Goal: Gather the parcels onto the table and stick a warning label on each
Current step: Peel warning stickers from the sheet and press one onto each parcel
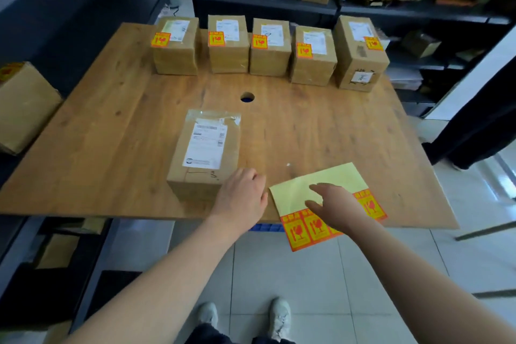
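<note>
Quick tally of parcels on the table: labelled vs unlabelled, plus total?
Parcels with a warning label, back row: 5
Parcels without a warning label, near the left hand: 1
Total on the table: 6
</note>
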`<state>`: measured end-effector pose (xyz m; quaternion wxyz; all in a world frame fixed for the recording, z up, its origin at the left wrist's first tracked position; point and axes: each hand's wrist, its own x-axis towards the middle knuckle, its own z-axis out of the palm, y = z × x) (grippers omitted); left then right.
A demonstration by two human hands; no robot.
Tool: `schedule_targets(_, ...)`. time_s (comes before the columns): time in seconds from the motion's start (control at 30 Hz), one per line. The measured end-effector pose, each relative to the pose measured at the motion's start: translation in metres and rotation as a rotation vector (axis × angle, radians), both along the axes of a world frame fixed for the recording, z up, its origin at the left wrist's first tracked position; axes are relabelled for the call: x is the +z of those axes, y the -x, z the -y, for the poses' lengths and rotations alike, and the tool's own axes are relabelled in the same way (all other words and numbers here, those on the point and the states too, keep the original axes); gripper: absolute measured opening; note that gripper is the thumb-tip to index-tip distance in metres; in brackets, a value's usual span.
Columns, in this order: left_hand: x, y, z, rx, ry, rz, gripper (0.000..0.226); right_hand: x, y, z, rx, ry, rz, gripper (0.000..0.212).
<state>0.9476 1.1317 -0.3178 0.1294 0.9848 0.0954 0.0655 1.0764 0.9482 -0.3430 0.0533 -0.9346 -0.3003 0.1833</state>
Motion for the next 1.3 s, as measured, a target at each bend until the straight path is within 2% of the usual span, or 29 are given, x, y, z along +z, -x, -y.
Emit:
schedule_targets(0.1,-0.025,-0.015,0.029,0.004,-0.026,-0.162,0.035,-0.022,-0.013,0.028,0.071,0.099,-0.06,0.059)
schedule_targets(0.23,-0.057,-0.029,0.054,0.066,-0.007,-0.339,0.051,-0.046,-0.023,0.048,0.096,0.111,-0.105,0.07)
schedule_targets(0.47,-0.079,-0.058,0.073,0.249,0.13,-0.343,0.078,-0.054,-0.06,0.056,0.081,0.132,-0.015,0.075)
schedule_targets(0.67,-0.083,-0.075,0.085,0.419,0.263,-0.25,0.062,-0.056,-0.081,0.054,0.046,0.116,-0.004,0.074)
schedule_targets(0.77,-0.082,-0.084,0.082,0.441,0.265,-0.187,0.051,-0.055,-0.083,0.05,0.085,0.056,0.014,0.065)
schedule_targets(0.9,-0.082,-0.106,0.067,0.351,0.217,-0.162,0.044,-0.053,-0.089,0.038,0.171,-0.066,0.037,0.049)
schedule_targets(1.03,-0.086,-0.125,0.057,0.23,0.145,-0.201,0.048,-0.057,-0.094,0.021,0.265,-0.06,0.019,0.054)
schedule_targets(1.17,-0.088,-0.131,0.058,0.161,0.13,-0.179,0.032,-0.061,-0.1,0.014,0.271,-0.068,0.012,0.056)
schedule_targets(1.3,-0.09,-0.134,0.056,0.156,0.142,-0.196,0.027,-0.063,-0.104,0.014,0.257,-0.074,-0.005,0.056)
